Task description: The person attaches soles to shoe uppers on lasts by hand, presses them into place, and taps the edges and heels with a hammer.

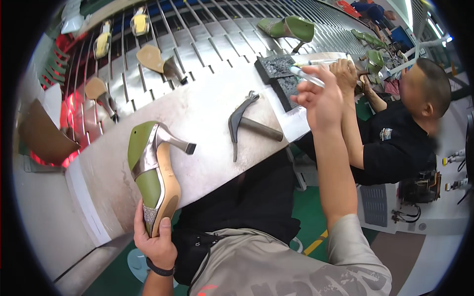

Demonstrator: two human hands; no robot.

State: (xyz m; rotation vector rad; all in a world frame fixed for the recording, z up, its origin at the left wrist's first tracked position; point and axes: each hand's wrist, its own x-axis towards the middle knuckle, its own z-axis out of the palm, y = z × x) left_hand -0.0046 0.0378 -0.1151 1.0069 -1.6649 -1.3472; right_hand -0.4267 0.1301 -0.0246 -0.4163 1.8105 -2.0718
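My left hand grips the toe end of a silver high-heeled shoe on a green last. Its tan sole is turned to the right, and the heel points up and right over the table. At the far right, my raised right hand closes around a slim, pale pen-like tool with a light blue end; its exact kind is unclear. Between my hands, a hammer with a long curved dark head lies on the pale worktable. Two dark, rough-topped blocks sit beside my right hand.
Slatted metal rollers carry tan soles with heels, another green-lasted shoe and yellow pieces in clear holders. A co-worker in black sits close on the right, hands near mine. A brown curved sheet stands at left.
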